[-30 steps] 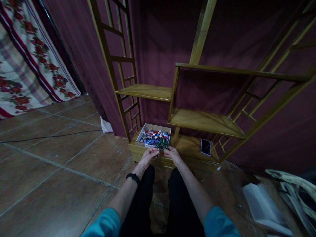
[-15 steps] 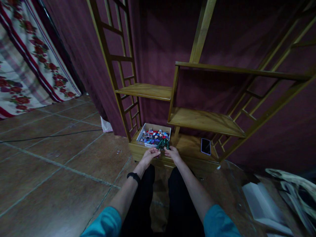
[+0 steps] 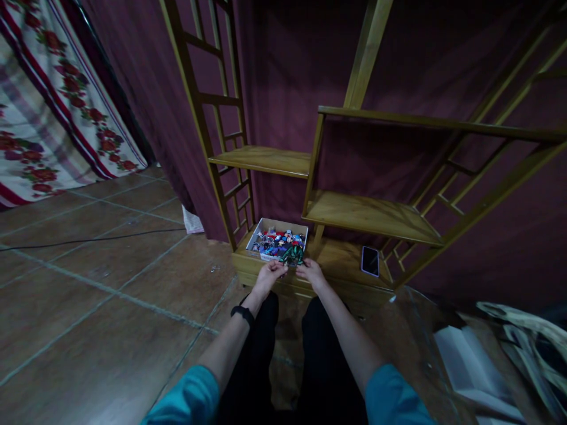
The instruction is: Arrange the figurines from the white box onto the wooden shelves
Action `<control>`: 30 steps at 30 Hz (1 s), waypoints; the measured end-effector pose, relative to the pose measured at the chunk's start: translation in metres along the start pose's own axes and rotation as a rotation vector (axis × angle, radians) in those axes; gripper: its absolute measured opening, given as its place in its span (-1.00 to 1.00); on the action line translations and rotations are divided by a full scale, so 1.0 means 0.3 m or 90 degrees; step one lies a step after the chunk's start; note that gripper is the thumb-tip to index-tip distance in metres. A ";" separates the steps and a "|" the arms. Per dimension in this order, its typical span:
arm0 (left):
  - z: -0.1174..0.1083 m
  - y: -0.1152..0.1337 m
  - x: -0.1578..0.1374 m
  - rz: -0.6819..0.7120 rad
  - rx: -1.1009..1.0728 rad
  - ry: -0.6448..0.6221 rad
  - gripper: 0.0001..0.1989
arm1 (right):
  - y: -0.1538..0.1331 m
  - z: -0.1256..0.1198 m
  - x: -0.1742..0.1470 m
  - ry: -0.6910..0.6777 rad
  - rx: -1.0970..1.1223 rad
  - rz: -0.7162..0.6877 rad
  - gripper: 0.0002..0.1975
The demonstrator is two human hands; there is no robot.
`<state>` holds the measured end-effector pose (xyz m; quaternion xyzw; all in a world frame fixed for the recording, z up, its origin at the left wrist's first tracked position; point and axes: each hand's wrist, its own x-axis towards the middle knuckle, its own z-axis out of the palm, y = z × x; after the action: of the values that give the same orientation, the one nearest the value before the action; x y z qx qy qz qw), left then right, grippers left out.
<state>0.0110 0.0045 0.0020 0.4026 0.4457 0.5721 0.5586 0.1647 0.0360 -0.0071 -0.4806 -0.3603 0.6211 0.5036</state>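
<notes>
Green figurine sits pinched between my left hand and right hand, both grasping it, with the toy box at twelve o'clock.

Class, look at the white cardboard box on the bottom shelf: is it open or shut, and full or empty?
Open and full: the white cardboard box has no lid over it, and small colourful toy figures fill it to the walls.
</notes>
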 end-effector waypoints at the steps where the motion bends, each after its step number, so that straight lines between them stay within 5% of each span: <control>1: 0.003 0.000 0.000 0.009 0.011 0.010 -0.66 | -0.004 -0.001 -0.003 -0.001 0.004 0.003 -0.75; 14: 0.022 -0.013 -0.027 0.118 0.147 0.087 -0.79 | -0.003 -0.014 -0.014 -0.044 0.020 0.002 -0.71; 20: 0.016 -0.010 -0.062 0.169 0.312 0.111 -0.83 | -0.004 -0.021 -0.011 -0.058 0.001 0.019 -0.72; 30: 0.051 0.007 -0.108 0.243 0.299 0.038 -0.77 | -0.004 -0.041 -0.012 -0.043 -0.039 0.025 -0.70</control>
<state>0.0267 -0.0269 0.0095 0.5801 0.4983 0.5596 0.3194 0.1769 0.0324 -0.0086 -0.4813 -0.3864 0.6355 0.4638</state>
